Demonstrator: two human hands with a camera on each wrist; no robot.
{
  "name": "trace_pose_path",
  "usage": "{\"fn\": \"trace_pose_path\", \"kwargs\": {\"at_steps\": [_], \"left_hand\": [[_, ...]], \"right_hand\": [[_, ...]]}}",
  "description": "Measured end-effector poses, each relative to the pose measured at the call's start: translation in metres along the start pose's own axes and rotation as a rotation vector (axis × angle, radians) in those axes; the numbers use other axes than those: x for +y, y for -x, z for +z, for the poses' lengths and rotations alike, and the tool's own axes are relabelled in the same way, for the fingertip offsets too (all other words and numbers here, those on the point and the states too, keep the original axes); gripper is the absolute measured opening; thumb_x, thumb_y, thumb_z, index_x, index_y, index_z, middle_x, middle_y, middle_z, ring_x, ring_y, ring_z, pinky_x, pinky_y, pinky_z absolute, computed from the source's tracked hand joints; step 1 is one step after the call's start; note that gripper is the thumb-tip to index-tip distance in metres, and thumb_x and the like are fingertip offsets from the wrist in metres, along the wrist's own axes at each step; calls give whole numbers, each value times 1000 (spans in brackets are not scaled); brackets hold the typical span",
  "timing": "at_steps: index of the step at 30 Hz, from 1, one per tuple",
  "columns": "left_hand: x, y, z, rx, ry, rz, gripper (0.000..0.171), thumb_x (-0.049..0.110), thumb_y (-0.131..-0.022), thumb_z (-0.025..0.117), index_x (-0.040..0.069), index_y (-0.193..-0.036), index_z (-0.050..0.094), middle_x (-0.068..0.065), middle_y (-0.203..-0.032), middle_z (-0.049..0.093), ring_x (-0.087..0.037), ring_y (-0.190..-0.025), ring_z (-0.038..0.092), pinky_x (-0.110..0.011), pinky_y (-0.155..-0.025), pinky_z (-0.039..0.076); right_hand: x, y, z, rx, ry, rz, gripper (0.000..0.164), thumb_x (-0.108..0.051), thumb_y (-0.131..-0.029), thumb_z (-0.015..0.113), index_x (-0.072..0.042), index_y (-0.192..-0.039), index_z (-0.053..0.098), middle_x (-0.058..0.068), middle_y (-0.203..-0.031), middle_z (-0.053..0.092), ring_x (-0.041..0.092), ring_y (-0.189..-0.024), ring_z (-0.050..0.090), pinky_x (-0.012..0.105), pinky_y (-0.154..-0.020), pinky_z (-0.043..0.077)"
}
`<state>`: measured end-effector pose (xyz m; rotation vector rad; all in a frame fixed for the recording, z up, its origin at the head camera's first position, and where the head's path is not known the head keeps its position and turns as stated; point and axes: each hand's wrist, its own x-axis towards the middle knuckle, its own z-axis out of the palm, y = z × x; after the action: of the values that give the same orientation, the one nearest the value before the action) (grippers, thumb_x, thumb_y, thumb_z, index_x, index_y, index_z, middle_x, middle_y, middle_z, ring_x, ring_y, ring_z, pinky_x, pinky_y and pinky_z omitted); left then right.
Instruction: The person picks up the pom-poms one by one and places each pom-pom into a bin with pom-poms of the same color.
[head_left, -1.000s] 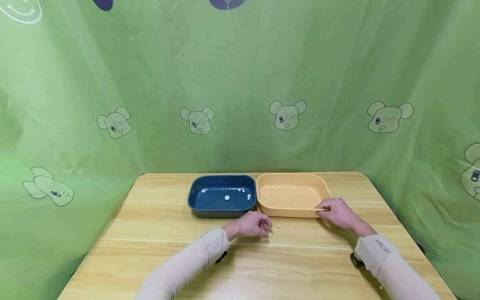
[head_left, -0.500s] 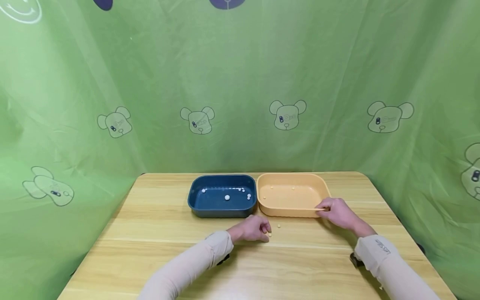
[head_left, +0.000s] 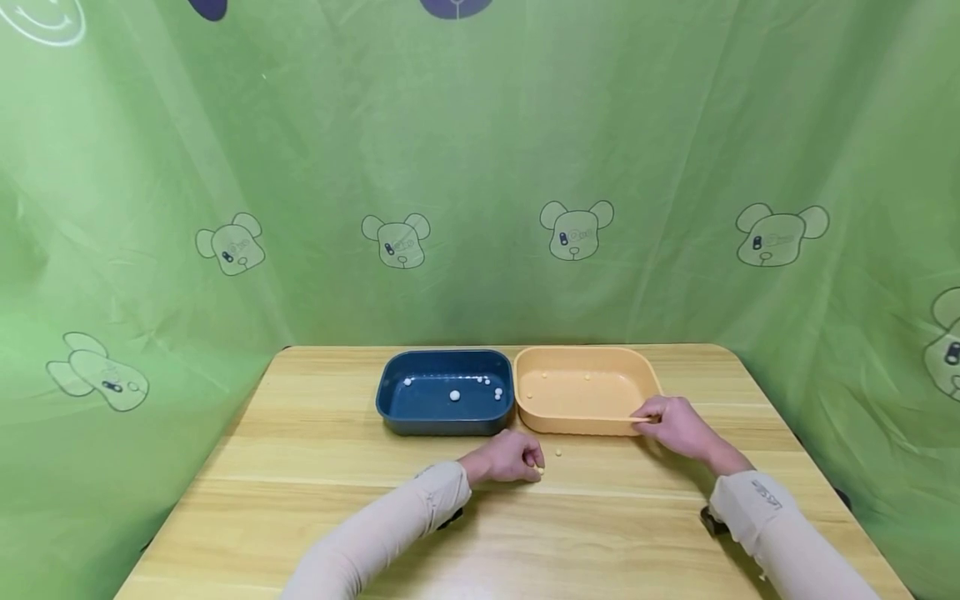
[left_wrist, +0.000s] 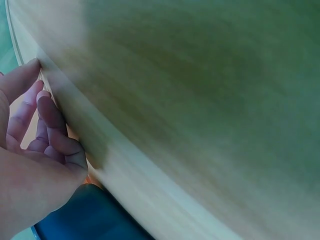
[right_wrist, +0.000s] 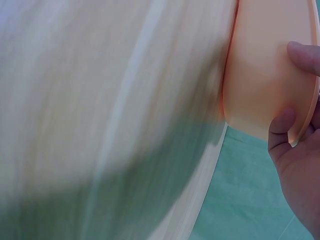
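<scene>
In the head view my left hand (head_left: 510, 457) is low over the table, in front of the gap between two trays. Its thumb and forefinger close on a small pale-yellow ball (head_left: 541, 472); the left wrist view hides the ball behind the fingers. Another small yellow ball (head_left: 558, 452) lies on the wood just beyond. My right hand (head_left: 677, 426) grips the near right corner of the light-orange plastic tray (head_left: 585, 425), thumb and fingers on either side of its rim, as the right wrist view also shows. A few tiny yellow balls (head_left: 587, 377) lie inside this tray.
A dark blue tray (head_left: 442, 427) stands against the orange one on the left, holding several white balls (head_left: 454, 396) of differing sizes. Both sit near the far edge of the wooden table (head_left: 315, 450). A green curtain (head_left: 480, 292) with bear-head prints hangs behind.
My left hand has shifted slightly right and toward me, and its fingertips have closed in on the yellow ball. The right hand and both trays have stayed put.
</scene>
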<state>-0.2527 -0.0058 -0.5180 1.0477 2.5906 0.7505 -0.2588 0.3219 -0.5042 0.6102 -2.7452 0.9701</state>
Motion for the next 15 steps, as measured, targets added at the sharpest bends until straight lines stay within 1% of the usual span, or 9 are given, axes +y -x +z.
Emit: {"fn": "trace_pose_path", "kwargs": {"at_steps": [6,15], "left_hand": [[1,0,0,-2,-9,0,10,16,-78,76,17,-81,67,15,-70,55,4,-66,49,-11,-63,40],[-1,-2,1,-16,15,-6,11,16,-79,76,18,-79,65,15,-69,54,3,-65,48,-12,-63,40]], "right_hand": [[0,0,0,-3,1,8,6,-8,-80,75,-14,-80,74,-7,-77,66,7,-71,57,24,-63,47],[-1,0,-1,-4,-1,13,6,-7,-80,75,-14,-79,74,-7,-77,66,7,-71,56,24,-62,46]]}}
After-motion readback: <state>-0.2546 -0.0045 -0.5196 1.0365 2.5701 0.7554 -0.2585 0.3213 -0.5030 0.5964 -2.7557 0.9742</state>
